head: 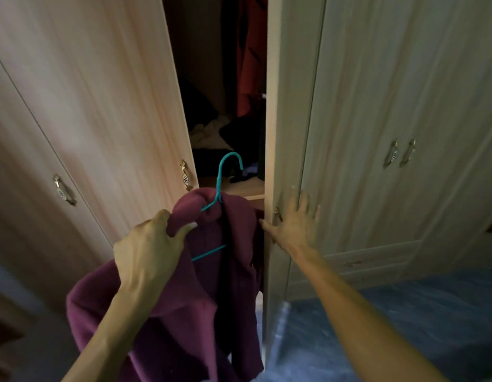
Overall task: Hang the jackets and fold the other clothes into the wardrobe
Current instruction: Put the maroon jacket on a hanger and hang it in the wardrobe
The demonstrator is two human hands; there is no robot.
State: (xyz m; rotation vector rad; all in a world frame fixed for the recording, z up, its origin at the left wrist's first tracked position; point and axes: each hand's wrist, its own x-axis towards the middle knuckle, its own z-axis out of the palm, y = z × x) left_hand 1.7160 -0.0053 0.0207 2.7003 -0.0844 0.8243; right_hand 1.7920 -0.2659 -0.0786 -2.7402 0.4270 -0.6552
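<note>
Jacket (198,312) on a blue hanger (218,186) — left grip (148,252) holds its shoulder tight — right grip (294,227) lies flat and loose on the wardrobe door (286,133).

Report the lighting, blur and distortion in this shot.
Head view: dim light; the dark wardrobe interior is nearly black, its clothes hard to make out. Head view: the right hand on the pale wooden door is motion-blurred; the left hand gripping the purple fleece jacket on its teal wire hanger is sharper. Head view: the wide-angle lens bows the door edges.
</note>
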